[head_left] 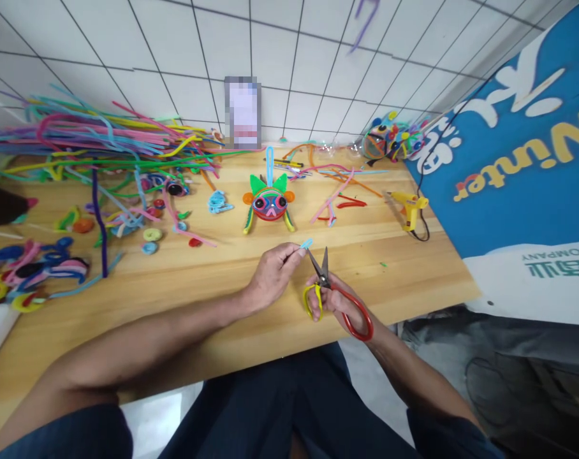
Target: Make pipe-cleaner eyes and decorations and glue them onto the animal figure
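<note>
My left hand (274,273) pinches a short, folded piece of light blue pipe cleaner (307,243) whose end pokes out past the fingertips. In my right hand (331,296) is a pair of scissors (324,275) with one yellow and one red handle loop. The blades stand apart and point up, the left one close to my left fingertips. Beyond both hands sits a colourful pipe cleaner figure (269,203) with green ears, orange balls at the sides, black eyes and a tall light blue loop on top.
A big heap of pipe cleaners (112,137) lies at the back left, with coiled pieces (150,236) before it. A yellow glue gun (410,209) with a cord rests at the right. A phone (243,113) leans on the tiled wall. A blue board (523,127) borders the table.
</note>
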A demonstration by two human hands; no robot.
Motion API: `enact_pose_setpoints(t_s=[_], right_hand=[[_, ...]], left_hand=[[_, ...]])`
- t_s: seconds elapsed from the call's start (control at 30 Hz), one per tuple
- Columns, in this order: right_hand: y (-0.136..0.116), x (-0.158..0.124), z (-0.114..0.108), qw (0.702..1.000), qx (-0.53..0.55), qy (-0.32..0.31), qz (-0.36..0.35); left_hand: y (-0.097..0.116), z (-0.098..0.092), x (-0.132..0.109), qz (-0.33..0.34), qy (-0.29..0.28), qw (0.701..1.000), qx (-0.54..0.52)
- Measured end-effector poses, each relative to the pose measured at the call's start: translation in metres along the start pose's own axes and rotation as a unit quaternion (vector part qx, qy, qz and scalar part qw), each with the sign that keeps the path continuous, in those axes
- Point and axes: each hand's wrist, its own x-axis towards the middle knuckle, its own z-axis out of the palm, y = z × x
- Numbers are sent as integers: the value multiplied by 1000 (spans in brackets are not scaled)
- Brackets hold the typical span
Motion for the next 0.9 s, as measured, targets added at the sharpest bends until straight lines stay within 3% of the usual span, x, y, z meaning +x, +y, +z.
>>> enact_pose_setpoints(t_s=[0.27, 0.43, 0.57, 0.67, 0.77, 0.83, 0.9], right_hand=[[3, 8, 5, 999, 11, 38, 4], [5, 13, 8, 998, 37, 53, -17], [0, 18, 12, 996, 65, 55, -34], [-4, 20, 21, 994, 80, 64, -37], [-10, 17, 25, 992, 103, 79, -5], [-23, 12, 13, 989, 103, 109, -8], [-45, 7, -14, 979, 66, 183, -64]], left_hand=[[-5, -1, -5, 164, -18, 977, 132], [-11, -2, -5, 266, -39, 939, 215], [-19, -5, -5, 308, -76, 906, 279], [-24, -6, -4, 304, -111, 893, 313], [-29, -7, -4, 257, -129, 908, 305], [-32, -6, -5, 211, -137, 928, 275], [-32, -4, -5, 166, -131, 950, 228]])
